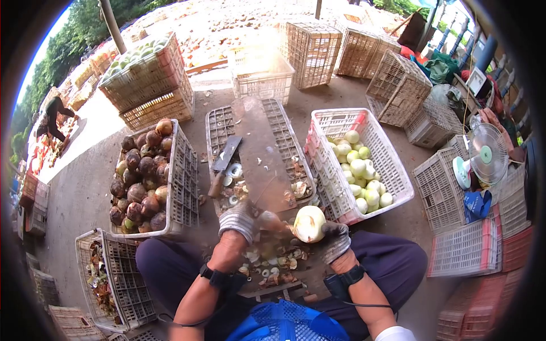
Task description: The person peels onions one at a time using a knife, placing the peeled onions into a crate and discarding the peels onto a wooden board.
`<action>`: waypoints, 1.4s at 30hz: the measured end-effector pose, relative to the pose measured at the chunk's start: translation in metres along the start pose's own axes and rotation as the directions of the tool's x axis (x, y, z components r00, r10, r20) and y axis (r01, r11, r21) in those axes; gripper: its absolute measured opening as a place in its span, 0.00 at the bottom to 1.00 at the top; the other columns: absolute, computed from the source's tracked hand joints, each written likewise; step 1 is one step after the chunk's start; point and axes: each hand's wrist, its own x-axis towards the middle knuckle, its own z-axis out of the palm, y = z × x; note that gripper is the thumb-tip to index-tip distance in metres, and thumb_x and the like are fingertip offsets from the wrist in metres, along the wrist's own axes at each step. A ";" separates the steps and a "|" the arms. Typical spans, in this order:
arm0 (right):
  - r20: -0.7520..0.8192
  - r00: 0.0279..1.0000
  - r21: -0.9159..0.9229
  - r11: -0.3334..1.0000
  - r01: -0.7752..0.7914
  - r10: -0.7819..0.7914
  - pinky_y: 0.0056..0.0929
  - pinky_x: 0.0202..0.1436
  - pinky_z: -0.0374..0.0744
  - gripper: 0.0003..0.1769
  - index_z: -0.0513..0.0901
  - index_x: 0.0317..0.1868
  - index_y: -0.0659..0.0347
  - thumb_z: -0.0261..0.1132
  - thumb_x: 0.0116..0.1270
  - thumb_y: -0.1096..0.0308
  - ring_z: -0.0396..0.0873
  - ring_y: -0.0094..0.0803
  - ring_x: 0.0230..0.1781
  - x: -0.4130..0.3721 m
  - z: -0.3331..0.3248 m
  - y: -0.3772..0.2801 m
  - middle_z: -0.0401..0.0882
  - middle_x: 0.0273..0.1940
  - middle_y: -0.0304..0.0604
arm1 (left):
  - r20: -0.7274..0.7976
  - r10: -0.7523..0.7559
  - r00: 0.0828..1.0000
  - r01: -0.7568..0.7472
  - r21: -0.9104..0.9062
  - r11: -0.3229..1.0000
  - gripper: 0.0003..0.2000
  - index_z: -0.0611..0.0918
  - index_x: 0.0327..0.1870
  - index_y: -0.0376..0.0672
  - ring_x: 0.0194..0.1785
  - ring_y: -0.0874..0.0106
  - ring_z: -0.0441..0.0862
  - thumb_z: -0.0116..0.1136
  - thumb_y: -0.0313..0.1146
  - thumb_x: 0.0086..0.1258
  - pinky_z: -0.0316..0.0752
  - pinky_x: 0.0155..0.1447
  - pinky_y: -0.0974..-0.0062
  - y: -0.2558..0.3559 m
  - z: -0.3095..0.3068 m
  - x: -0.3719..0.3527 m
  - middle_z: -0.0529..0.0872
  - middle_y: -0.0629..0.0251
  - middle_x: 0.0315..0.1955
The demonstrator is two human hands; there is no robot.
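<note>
My right hand (334,240), in a grey-white glove, is closed on a pale, round peeled vegetable (309,224) with brownish patches. To its left is my gloved left hand (238,220), its fingers smeared by motion; a blurred brownish shape lies between it and the vegetable, too unclear to name. In front of both hands, a worn wooden board (259,153) rests across an upturned crate (219,122). A broad-bladed knife (227,154) lies beside the board, its handle toward me. Peel scraps (273,264) are scattered below my hands.
Brown-skinned vegetables (136,193) fill a crate on the left; pale peeled ones (358,165) sit in a crate (398,170) on the right. A scrap crate (111,273) stands lower left. Stacked crates and a fan (487,153) are at right. Another person (55,119) bends over far left.
</note>
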 end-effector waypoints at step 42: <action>0.119 0.983 0.535 0.825 -0.182 0.140 0.42 0.58 0.79 0.40 0.69 0.59 0.74 0.67 0.39 0.75 0.79 0.48 0.49 0.015 0.029 -0.028 0.79 0.51 0.55 | 0.387 0.157 0.909 -0.200 0.075 0.977 0.19 0.84 0.39 0.38 0.40 0.50 0.85 0.54 0.49 0.68 0.80 0.39 0.54 0.036 0.027 -0.035 0.86 0.44 0.35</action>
